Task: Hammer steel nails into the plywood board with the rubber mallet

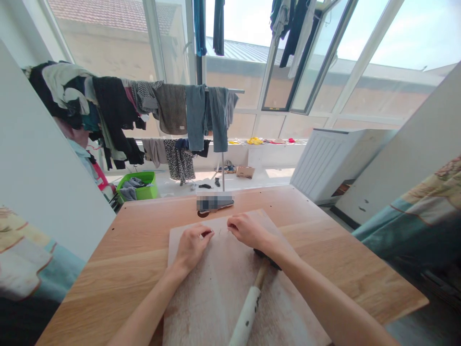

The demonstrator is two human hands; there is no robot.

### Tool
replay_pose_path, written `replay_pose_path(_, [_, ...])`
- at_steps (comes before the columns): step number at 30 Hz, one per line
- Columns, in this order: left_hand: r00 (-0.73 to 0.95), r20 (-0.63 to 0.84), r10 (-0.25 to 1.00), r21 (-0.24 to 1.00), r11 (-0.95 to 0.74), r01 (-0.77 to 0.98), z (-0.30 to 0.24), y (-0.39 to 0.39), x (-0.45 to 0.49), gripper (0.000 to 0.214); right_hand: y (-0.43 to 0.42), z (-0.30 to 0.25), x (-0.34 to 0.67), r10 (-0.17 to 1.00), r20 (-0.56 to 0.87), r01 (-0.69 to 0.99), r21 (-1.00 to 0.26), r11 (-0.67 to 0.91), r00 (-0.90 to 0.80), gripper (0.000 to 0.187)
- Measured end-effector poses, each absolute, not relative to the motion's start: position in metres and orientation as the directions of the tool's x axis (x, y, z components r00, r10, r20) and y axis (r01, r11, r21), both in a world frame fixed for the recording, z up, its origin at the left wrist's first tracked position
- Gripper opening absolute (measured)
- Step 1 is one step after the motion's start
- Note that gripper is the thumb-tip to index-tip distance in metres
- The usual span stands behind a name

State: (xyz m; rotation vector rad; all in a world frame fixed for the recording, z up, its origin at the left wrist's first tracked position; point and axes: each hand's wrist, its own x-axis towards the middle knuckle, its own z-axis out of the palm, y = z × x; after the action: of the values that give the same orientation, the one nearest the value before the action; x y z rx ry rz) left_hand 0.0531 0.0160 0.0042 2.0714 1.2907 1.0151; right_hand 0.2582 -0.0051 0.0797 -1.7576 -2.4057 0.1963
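Note:
A pale, worn wooden board (201,298) lies on the table in front of me. Over its left far part, my left hand (192,245) is closed, thumb and forefinger pinched together. My right hand (248,231) is closed too, fingers curled in a pinch a short way to the right. Anything in either pinch is too small to make out. A thin dark mark or sliver shows on the board between the hands. A hammer (248,307) with a white-wrapped handle rests on the board, its dark head partly hidden under my right forearm.
The wooden table (108,269) extends around the board. A dark, partly blurred object (221,203) lies at its far edge. Beyond stand a loaded clothes rack (173,110), a green basket (147,191) with clothes, and a white cabinet (324,158). Curtains hang at both sides.

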Motion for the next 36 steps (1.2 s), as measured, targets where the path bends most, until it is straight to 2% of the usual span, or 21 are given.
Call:
replay_pose_path(3, [0.259, 0.328, 0.908, 0.743, -0.417, 0.523, 0.008, 0.016, 0.054, 0.017, -0.004, 0.075, 0.26, 0.947, 0.073, 0.923, -0.21, 0.323, -0.314, 0.024])
replay_pose_path(8, [0.112, 0.399, 0.91, 0.803, -0.406, 0.436, 0.035, 0.018, 0.061, 0.022, -0.001, 0.064, 0.263, 0.931, 0.114, 0.897, -0.251, 0.364, -0.346, 0.024])
replay_pose_path(13, [0.233, 0.442, 0.866, 0.732, -0.499, 0.465, 0.045, 0.022, 0.067, 0.016, 0.001, 0.056, 0.265, 0.92, 0.179, 0.869, -0.308, 0.388, -0.348, 0.023])
replay_pose_path(19, [0.289, 0.332, 0.898, 0.774, -0.434, 0.461, 0.019, 0.024, 0.071, 0.015, 0.0, 0.082, 0.263, 0.907, 0.338, 0.828, -0.411, 0.381, -0.25, 0.019])
replay_pose_path(22, [0.293, 0.322, 0.9, 0.783, -0.428, 0.452, 0.011, 0.025, 0.075, 0.014, -0.006, 0.098, 0.263, 0.899, 0.38, 0.807, -0.447, 0.384, -0.217, 0.016])
replay_pose_path(29, [0.323, 0.326, 0.889, 0.776, -0.447, 0.446, 0.005, 0.024, 0.074, 0.016, -0.01, 0.092, 0.273, 0.887, 0.403, 0.764, -0.49, 0.419, -0.228, 0.015])
replay_pose_path(36, [0.309, 0.296, 0.904, 0.76, -0.419, 0.497, 0.001, 0.024, 0.078, 0.018, -0.016, 0.093, 0.274, 0.909, 0.36, 0.785, -0.494, 0.375, -0.208, 0.016])
